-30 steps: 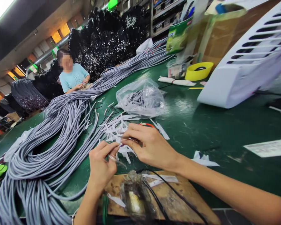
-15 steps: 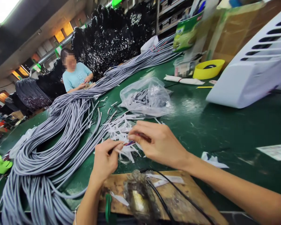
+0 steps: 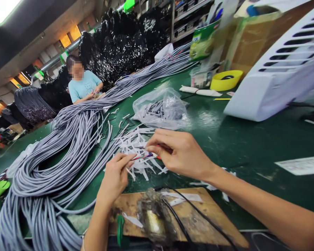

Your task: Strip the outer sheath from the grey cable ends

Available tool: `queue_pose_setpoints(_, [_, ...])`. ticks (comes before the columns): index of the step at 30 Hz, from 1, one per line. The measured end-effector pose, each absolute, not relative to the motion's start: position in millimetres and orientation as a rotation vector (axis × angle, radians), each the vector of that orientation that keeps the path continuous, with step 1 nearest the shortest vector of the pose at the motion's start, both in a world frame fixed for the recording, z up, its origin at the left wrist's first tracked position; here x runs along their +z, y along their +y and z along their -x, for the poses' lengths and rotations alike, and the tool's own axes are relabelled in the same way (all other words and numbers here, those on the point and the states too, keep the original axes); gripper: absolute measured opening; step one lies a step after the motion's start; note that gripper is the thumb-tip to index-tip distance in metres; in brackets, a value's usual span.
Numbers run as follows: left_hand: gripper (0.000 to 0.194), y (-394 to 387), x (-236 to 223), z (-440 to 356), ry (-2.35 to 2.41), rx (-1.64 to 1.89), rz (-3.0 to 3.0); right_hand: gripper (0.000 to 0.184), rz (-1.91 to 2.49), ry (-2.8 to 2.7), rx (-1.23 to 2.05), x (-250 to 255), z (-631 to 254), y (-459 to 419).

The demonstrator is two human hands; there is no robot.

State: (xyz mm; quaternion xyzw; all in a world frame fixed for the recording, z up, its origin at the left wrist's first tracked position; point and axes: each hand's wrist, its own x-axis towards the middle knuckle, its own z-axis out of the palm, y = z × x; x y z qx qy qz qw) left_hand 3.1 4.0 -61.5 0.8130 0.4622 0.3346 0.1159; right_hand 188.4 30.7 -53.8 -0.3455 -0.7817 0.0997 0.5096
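Observation:
Thin red and blue wires (image 3: pixel 143 157) stretch between my two hands. My left hand (image 3: pixel 115 176) pinches their near end between thumb and fingertips. My right hand (image 3: pixel 181 150), fingers curled, grips them at the other end, and a bit of red shows under its fingers. Beneath and behind the hands lies a loose heap of white strips (image 3: pixel 132 142). Long grey cables (image 3: pixel 75 122) run in thick loops to the left of my left hand. Below the hands, a tape-wrapped block (image 3: pixel 155 221) with black leads rests on a stained wooden board (image 3: pixel 204 223).
A clear plastic bag (image 3: pixel 161 109) of small grey pieces lies behind the strips. To the right are a white slotted housing (image 3: pixel 264 87), a yellow tape ring (image 3: pixel 226 80) and a white sheet (image 3: pixel 303 164). A person (image 3: pixel 84 85) in light blue works across the green table (image 3: pixel 251 146).
My right hand has shifted slightly away from the left, and more of the coloured wires shows between them. The whole view has moved slightly.

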Motion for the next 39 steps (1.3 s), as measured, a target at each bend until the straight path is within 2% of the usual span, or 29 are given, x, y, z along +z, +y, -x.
queue_pose_setpoints(2, [0.032,-2,-61,-6,1.203,1.006,-2.468,0.019,0.898,-1.837,0.234,-52,-192,36])
queue_pose_setpoints(4, [0.033,-8,-59,-8,1.107,1.176,-2.446,0.019,0.948,-1.818,0.273,-55,-190,42])
queue_pose_setpoints(8, [0.024,-11,-58,-6,1.085,1.437,-2.141,0.016,0.985,-1.846,0.486,-64,-181,50])
queue_pose_setpoints(14, [0.038,9,-66,-7,1.192,1.261,-1.574,0.02,1.082,-2.191,0.866,-66,-196,62])
queue_pose_setpoints(20, [0.035,13,-67,-8,1.162,1.271,-1.492,0.021,1.017,-2.587,0.622,-65,-211,64])
queue_pose_setpoints(24, [0.032,12,-66,-7,1.179,1.283,-1.505,0.024,1.343,-2.579,0.437,-71,-225,74])
queue_pose_setpoints(27, [0.032,11,-63,-8,1.2,1.255,-1.524,0.032,1.561,-2.552,0.354,-76,-234,82])
queue_pose_setpoints(33, [0.033,9,-60,-9,1.171,1.227,-1.511,0.053,1.48,-2.574,0.303,-75,-228,82])
queue_pose_setpoints(35, [0.033,9,-60,-9,1.172,1.222,-1.511,0.049,1.48,-2.553,0.267,-73,-225,81])
queue_pose_setpoints(39, [0.032,8,-61,-8,1.169,1.253,-1.496,0.024,1.529,-2.632,0.38,-71,-226,81])
